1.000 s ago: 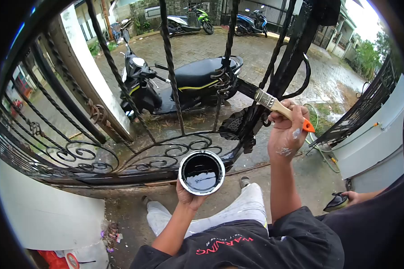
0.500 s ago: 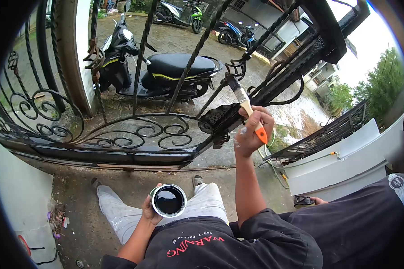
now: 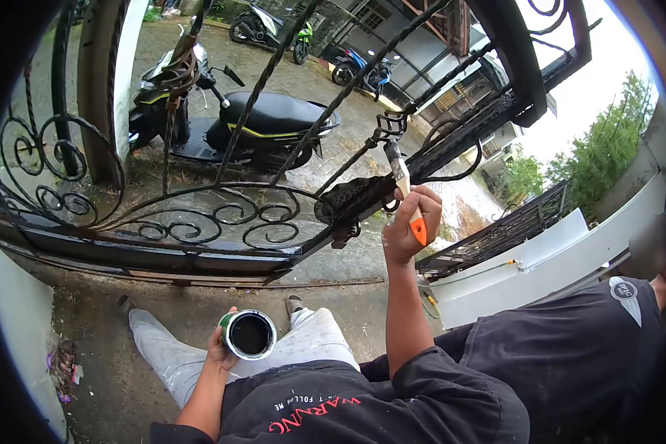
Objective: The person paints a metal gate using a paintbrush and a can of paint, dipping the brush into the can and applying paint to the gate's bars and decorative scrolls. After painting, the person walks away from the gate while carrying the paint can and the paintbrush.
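the right hand (image 3: 413,226) grips a paintbrush (image 3: 402,177) by its wooden handle, curled fingers covering part of it while the orange end shows below. the bristles point up beside ironwork of the black gate (image 3: 140,248); whether they touch it cannot be told. at lower left, in front of the pale trousers (image 3: 322,337), the left hand (image 3: 220,348) clasps a can (image 3: 274,339), its rim tipped toward view, most of its outer wall hidden and its dark contents too even to judge their depth. gate bars cross a scooter (image 3: 277,115). at right, another person (image 3: 555,362) is partly cut off, the head blurred.
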`<state>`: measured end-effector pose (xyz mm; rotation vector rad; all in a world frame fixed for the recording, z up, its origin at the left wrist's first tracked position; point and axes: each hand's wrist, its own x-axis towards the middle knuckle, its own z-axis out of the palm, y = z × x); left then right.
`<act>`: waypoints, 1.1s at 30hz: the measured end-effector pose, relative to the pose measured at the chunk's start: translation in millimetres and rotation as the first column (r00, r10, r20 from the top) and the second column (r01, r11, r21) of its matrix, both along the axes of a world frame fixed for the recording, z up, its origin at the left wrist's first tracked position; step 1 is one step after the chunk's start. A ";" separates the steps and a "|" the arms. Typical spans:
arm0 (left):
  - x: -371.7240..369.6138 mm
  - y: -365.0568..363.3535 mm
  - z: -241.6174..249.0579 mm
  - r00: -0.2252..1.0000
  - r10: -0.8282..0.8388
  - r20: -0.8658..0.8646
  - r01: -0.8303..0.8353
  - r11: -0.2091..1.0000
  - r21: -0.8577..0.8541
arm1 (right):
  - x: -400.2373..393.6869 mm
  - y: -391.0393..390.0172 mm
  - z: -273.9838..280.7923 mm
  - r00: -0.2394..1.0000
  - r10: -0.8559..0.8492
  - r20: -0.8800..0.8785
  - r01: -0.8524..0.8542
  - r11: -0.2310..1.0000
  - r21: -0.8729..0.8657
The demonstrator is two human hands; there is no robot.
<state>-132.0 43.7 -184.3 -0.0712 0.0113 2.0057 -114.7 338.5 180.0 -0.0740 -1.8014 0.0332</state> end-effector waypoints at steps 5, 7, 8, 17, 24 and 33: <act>-4.7 -6.9 0.5 0.996 0.050 0.072 -0.052 0.998 0.032 | 7.6 -5.7 20.4 0.987 0.083 0.135 -0.069 0.992 -0.101; -4.9 -8.1 3.5 0.994 0.077 0.076 -0.081 0.996 0.048 | 11.3 -6.6 46.7 0.976 0.165 0.145 -0.146 0.980 -0.134; -5.9 -9.6 3.8 0.994 0.077 0.075 -0.081 0.995 0.051 | 11.4 -15.3 65.3 0.961 0.224 0.162 -0.186 0.957 -0.221; -6.0 -8.2 8.4 0.992 0.086 0.089 -0.089 0.996 0.022 | -48.0 -35.7 206.5 0.649 -0.101 0.754 -0.054 0.983 0.178; -8.4 -13.3 6.5 0.992 0.109 0.068 -0.111 0.994 0.024 | -95.4 -65.0 233.7 0.259 -0.365 0.894 0.054 0.930 0.364; -10.1 -19.3 5.5 0.986 0.146 0.086 -0.151 0.987 0.052 | -128.9 -38.7 219.0 0.092 -0.571 0.816 0.028 0.820 0.571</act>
